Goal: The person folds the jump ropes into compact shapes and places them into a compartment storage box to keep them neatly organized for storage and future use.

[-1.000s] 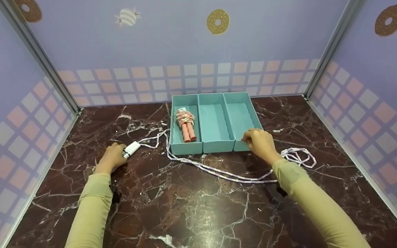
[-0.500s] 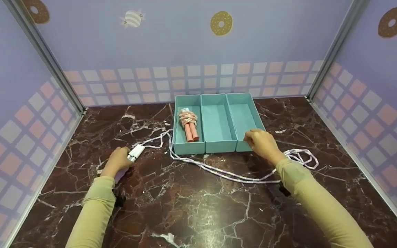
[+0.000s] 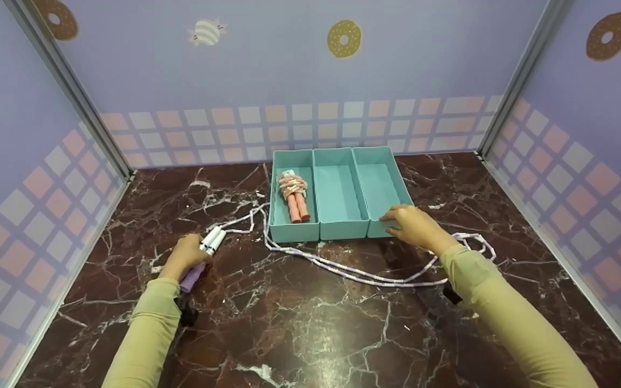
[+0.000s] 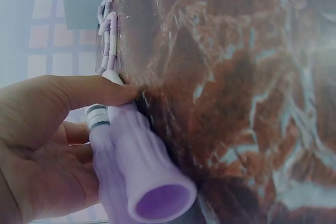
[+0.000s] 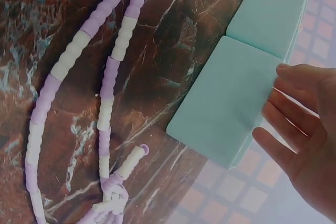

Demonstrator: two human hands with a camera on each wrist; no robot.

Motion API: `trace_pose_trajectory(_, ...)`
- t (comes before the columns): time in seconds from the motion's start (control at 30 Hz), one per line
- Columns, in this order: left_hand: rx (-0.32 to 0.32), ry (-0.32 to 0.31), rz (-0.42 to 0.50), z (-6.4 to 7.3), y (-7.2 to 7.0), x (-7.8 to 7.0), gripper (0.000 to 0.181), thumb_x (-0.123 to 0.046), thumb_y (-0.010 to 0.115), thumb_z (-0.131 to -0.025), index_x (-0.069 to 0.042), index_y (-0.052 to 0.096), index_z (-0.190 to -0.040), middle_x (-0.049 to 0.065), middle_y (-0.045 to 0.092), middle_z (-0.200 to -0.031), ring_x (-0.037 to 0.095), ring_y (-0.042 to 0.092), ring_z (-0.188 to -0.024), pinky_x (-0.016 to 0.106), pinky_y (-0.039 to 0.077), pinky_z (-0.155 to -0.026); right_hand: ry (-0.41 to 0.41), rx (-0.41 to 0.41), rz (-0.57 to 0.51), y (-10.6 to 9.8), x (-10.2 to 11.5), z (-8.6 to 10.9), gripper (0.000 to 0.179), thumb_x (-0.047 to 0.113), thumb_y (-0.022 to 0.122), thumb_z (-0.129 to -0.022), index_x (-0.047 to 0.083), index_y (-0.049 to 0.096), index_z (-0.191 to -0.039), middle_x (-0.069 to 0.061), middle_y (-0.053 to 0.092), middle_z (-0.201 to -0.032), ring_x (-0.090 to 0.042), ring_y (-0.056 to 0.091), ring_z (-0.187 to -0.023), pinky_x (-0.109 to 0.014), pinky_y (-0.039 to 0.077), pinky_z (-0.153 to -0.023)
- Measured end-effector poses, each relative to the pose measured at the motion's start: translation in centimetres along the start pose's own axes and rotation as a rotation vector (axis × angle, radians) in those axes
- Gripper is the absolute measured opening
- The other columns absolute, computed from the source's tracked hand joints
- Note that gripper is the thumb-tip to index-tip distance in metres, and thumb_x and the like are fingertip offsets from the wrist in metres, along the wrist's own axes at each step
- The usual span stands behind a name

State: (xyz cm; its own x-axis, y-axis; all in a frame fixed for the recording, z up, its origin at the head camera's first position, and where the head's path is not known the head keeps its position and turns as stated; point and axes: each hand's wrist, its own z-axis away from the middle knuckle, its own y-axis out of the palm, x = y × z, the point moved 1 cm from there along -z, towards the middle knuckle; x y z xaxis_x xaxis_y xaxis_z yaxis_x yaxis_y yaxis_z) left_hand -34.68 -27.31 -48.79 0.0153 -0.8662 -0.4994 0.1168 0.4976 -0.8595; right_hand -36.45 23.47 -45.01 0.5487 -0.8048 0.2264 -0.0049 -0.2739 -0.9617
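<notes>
My left hand (image 3: 185, 256) holds two jump rope handles (image 4: 152, 182) together, side by side, just above or on the tabletop; I cannot tell which. They are purple with flared hollow ends and white tips (image 3: 214, 237). From the tips a purple-and-white beaded rope (image 3: 337, 269) runs in front of the teal organizer (image 3: 294, 233) toward the right. My right hand (image 3: 415, 226) is at the front rim of the organizer's right compartment, fingers (image 5: 278, 148) loosely extended by the edge. In the left compartment lies another jump rope (image 3: 295, 196), orange-handled, its beaded cord wound around the handles.
Beside my right wrist, a looped bundle of the beaded rope (image 3: 483, 242) lies on the dark marbled tabletop (image 3: 310, 334). Purple wall panels (image 3: 289, 64) enclose the table at the back and both sides.
My left hand has shifted slightly right, and both handles now show side by side in its grip. The right hand's fingers have loosened and spread at the organizer's rim.
</notes>
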Motion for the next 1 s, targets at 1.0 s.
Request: trace_pose_trajectory(1.0,0.134,-0.15,0.708,3.6,0.5,0.3,0.047,-0.01,0.069,-0.086,0.015,0.058,-0.124,-0.003,0.071,-0.07,0.008,0.066,-0.06,0.023,0.058,-0.06,-0.027,0.058,0.107,-1.3,-0.2,0.7,0.04,0.016,0.069,-0.09,-0.006,0.064,-0.123,-0.023,0.065,-0.126,-0.042,0.058,-0.121,-0.054,0.045,-0.106)
